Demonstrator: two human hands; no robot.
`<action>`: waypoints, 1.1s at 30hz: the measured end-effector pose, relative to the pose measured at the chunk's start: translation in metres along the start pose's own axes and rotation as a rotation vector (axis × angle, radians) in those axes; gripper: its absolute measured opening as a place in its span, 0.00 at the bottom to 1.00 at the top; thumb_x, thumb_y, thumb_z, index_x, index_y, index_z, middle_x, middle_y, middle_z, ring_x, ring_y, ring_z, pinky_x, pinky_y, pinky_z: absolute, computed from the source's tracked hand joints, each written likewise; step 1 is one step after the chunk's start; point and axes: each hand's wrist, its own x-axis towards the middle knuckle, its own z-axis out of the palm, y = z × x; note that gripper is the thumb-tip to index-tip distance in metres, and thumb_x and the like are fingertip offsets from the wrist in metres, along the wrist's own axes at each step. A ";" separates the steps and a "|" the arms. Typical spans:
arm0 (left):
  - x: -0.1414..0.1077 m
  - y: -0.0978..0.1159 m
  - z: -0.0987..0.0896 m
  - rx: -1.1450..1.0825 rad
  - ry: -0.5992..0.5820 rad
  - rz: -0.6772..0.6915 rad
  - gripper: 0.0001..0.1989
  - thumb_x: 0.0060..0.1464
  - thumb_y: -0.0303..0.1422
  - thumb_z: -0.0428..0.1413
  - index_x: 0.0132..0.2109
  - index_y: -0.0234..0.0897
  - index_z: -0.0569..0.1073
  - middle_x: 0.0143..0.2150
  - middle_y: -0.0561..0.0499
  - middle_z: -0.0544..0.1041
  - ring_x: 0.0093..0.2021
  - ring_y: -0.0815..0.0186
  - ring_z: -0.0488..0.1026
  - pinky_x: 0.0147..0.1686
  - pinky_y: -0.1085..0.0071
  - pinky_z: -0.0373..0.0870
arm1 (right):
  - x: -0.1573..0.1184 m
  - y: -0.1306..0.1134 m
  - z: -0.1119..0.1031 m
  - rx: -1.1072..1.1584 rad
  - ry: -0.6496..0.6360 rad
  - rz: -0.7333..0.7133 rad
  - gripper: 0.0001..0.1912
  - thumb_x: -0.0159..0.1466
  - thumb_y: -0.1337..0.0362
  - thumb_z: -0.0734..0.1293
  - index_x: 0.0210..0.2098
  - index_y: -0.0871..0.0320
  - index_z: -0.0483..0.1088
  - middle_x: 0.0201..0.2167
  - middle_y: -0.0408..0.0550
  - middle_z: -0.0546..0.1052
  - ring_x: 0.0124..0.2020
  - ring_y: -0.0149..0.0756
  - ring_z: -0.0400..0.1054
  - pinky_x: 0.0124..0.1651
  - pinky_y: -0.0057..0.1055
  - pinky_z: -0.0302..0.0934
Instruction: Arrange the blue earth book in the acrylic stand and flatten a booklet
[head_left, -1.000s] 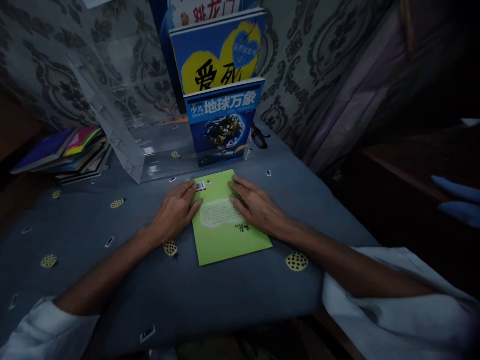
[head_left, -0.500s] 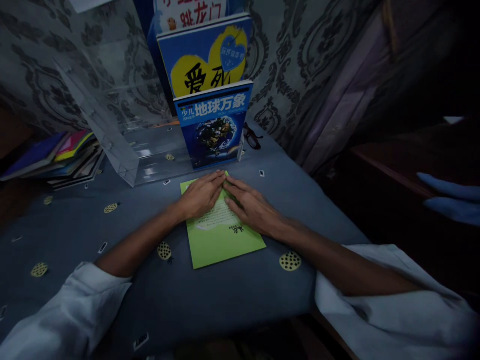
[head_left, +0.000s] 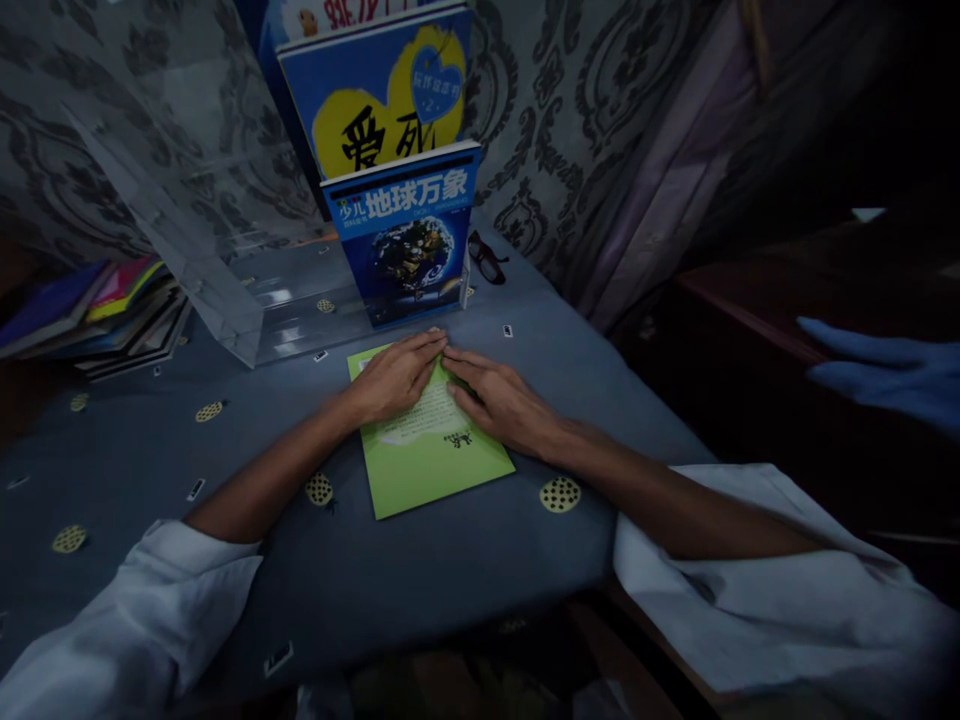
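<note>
A thin green book (head_left: 420,480) lies flat on the table, printed text and a small dark logo showing on its cover. Across its upper left part rests my left hand (head_left: 401,375), palm down with the fingers stretched out. My right hand (head_left: 502,400) lies flat over its upper right part, the thumb apart from the fingers. The fingertips of both hands meet or nearly meet at the book's far edge. Just beyond them stands a blue book with a globe picture (head_left: 416,255) in a clear acrylic rack (head_left: 232,315).
Behind the globe book, a blue and yellow book (head_left: 315,95) stands in the rack. A stack of books (head_left: 112,320) lies at the left, and dark-framed glasses (head_left: 489,260) lie right of the rack. The table (head_left: 585,390) ends at the right; a blue object (head_left: 892,370) shows beyond.
The camera view has shifted slightly, so the whole scene sits a little further left and higher. Both hands stay flat on the green book.
</note>
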 end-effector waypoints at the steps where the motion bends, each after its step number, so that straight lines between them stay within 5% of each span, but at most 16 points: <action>1: -0.001 0.001 0.000 0.003 0.002 0.003 0.24 0.68 0.32 0.42 0.66 0.30 0.66 0.70 0.40 0.66 0.71 0.58 0.62 0.69 0.56 0.60 | -0.002 -0.001 -0.001 0.001 0.000 0.000 0.21 0.70 0.67 0.59 0.60 0.61 0.70 0.60 0.59 0.74 0.62 0.49 0.68 0.65 0.49 0.65; 33: -0.035 0.051 0.008 -0.014 -0.023 0.113 0.23 0.69 0.33 0.43 0.66 0.33 0.67 0.69 0.41 0.67 0.70 0.58 0.63 0.68 0.55 0.63 | -0.069 -0.037 -0.019 0.057 -0.005 0.052 0.21 0.71 0.67 0.60 0.62 0.58 0.70 0.63 0.55 0.72 0.64 0.47 0.67 0.65 0.48 0.66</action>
